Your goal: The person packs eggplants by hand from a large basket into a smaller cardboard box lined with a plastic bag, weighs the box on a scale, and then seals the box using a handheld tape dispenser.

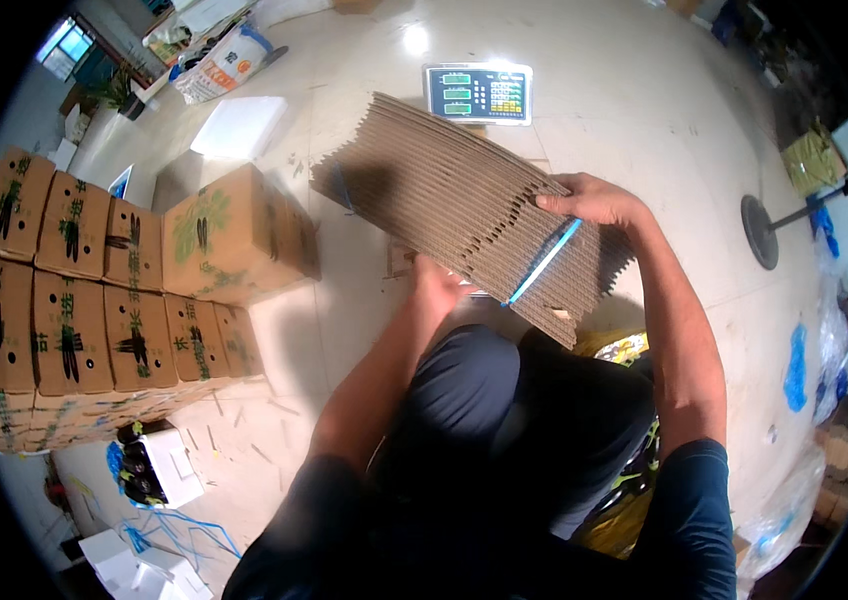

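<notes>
A thick bundle of flattened corrugated cardboard boxes is held up, tilted, in front of my knees. A blue plastic strap runs around its near end, and another thin blue strap shows at its far left end. My right hand grips the upper right edge, thumb on top beside a row of hand-hole slots. My left hand is at the lower edge, its fingers partly hidden beneath the bundle. Beyond the cardboard stands a digital scale's display panel, its screens lit green.
Printed cartons are stacked at the left. A white foam box of eggplants stands near blue strapping. A yellow bag of eggplants lies beside my right leg. A round-based stand is at the right; a white lid lies upper left.
</notes>
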{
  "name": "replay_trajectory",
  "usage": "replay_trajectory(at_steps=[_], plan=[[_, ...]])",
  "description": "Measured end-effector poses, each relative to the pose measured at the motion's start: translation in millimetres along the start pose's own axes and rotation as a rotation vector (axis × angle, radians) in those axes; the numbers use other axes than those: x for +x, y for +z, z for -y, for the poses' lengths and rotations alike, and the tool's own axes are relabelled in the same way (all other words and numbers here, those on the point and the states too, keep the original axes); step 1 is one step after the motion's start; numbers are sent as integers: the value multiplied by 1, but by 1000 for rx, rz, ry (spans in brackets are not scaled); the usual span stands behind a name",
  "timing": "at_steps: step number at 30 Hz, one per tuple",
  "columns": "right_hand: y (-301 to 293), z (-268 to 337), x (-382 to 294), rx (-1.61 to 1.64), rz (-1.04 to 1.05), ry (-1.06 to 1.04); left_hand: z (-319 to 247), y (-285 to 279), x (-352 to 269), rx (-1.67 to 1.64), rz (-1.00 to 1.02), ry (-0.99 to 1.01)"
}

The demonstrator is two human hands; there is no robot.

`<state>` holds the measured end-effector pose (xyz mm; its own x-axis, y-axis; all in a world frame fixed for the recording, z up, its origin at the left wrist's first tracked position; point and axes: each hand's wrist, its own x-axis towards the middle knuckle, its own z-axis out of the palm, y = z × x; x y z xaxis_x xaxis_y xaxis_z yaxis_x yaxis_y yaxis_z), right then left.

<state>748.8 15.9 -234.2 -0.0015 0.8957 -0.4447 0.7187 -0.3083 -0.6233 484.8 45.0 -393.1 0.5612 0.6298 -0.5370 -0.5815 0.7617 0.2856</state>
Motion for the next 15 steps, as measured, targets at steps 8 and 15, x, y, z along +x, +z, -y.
replay_trajectory(at_steps=[8,15], plan=[[8,49,-27,-266,-40,14,-14,38,-31,-29,256,35],[52,48,-65,-11,-284,24,-85,41,-43,488,103,-91]])
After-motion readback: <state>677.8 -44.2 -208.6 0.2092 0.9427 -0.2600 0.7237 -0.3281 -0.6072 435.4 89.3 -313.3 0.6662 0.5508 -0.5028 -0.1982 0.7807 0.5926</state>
